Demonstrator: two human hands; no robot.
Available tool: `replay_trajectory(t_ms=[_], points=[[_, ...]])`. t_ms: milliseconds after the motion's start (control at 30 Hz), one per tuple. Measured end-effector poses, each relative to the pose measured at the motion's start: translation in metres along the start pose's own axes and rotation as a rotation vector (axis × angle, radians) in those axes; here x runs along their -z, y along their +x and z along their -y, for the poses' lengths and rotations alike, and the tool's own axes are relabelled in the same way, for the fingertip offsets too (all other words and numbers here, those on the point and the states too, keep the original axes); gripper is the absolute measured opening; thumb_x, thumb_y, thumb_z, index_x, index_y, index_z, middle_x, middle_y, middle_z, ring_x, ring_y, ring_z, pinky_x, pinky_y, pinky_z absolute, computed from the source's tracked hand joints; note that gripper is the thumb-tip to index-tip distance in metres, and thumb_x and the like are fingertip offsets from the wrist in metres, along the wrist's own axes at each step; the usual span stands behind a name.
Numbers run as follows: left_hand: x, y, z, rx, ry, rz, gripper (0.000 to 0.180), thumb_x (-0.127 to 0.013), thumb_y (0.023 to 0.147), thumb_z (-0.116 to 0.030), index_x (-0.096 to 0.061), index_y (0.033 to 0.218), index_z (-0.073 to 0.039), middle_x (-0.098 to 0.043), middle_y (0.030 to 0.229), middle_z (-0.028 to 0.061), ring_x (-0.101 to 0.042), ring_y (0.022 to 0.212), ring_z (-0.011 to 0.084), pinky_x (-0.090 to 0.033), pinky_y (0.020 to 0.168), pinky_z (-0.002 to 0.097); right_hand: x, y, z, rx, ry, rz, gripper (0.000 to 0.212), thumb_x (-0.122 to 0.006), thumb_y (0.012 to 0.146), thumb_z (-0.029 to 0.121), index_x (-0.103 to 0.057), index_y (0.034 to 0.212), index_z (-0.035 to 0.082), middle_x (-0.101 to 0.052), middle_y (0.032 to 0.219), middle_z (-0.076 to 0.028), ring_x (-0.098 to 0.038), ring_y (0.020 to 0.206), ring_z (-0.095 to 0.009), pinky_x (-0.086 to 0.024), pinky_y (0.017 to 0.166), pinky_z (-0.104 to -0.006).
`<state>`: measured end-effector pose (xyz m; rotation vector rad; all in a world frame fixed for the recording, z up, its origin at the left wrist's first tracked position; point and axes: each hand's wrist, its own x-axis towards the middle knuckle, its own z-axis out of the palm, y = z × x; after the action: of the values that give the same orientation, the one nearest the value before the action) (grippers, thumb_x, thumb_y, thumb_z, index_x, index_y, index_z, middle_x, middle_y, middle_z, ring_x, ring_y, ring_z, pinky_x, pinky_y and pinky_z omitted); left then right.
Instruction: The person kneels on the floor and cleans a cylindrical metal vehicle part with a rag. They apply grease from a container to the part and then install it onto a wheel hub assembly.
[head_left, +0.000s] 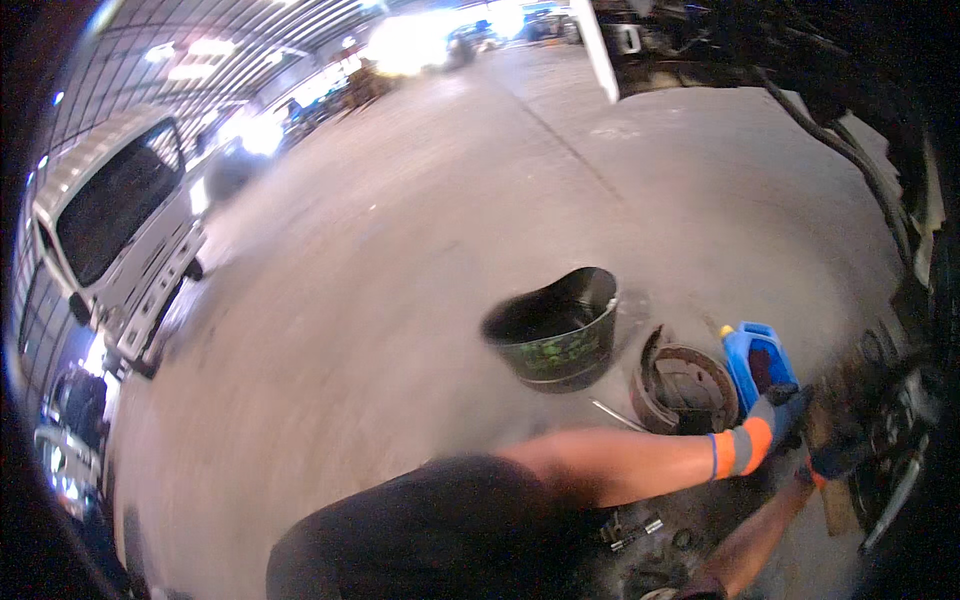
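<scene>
My left hand (785, 412), in a dark glove with an orange and grey cuff, reaches to the right just beside a blue plastic jug (742, 350) that has an opening in its side. Whether its fingers touch the jug or hold anything is lost in shadow and blur. Close by, my right hand (838, 458), gloved in dark cloth too, is at dark, greasy-looking parts (880, 400) on the right. Its fingers blend into them. Left of the jug lie curved, rusty brake shoes (668, 410).
A black bucket (565, 365) with a warped rim stands on the concrete floor (400, 260). A thin metal rod (618, 415) and small metal parts (630, 530) lie nearby. Vehicle underside with a hose (850, 150) hangs at upper right. A white truck (130, 220) is parked far left.
</scene>
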<state>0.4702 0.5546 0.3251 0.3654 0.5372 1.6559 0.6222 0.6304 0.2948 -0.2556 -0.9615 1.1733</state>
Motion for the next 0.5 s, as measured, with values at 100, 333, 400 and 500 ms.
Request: replay_trajectory(t_ms=[100, 333, 400, 500], points=[[0.004, 0.011, 0.011, -0.019, -0.025, -0.022, 0.020, -0.052, 0.100, -0.031, -0.064, 0.094, -0.016, -0.063, 0.083, 0.0036, -0.057, 0.075, 0.0209, -0.048, 0.069, 0.0385, -0.005, 0.000, -0.003, -0.029, -0.077, 0.015, 0.012, -0.056, 0.093, 0.031, -0.054, 0.086, 0.021, -0.051, 0.067, 0.006, -0.050, 0.057, -0.008, -0.047, 0.056, -0.0285], [0.011, 0.031, 0.039, -0.032, -0.091, -0.021, 0.020, -0.051, 0.100, -0.028, -0.064, 0.092, -0.015, -0.063, 0.079, 0.0047, -0.057, 0.070, 0.0217, -0.047, 0.064, 0.0386, 0.005, 0.015, -0.007, -0.049, -0.109, 0.063, 0.015, -0.054, 0.094, 0.036, -0.056, 0.091, 0.021, -0.053, 0.068, 0.006, -0.051, 0.057, -0.009, -0.048, 0.057, -0.0292], [0.016, 0.037, 0.046, -0.040, -0.150, -0.009, 0.020, -0.051, 0.100, -0.027, -0.064, 0.092, -0.014, -0.063, 0.078, 0.0050, -0.057, 0.069, 0.0219, -0.047, 0.063, 0.0387, 0.007, 0.016, -0.012, -0.065, -0.096, 0.080, 0.017, -0.054, 0.094, 0.037, -0.057, 0.092, 0.021, -0.054, 0.068, 0.006, -0.051, 0.057, -0.009, -0.048, 0.057, -0.0294], [0.012, 0.035, 0.048, -0.053, -0.047, -0.052, 0.023, -0.050, 0.100, -0.030, -0.064, 0.090, -0.014, -0.062, 0.076, 0.0061, -0.056, 0.065, 0.0231, -0.046, 0.059, 0.0392, 0.015, 0.019, -0.007, -0.067, -0.090, 0.088, 0.019, -0.053, 0.094, 0.039, -0.058, 0.094, 0.021, -0.055, 0.069, 0.006, -0.051, 0.057, -0.009, -0.048, 0.057, -0.0297]])
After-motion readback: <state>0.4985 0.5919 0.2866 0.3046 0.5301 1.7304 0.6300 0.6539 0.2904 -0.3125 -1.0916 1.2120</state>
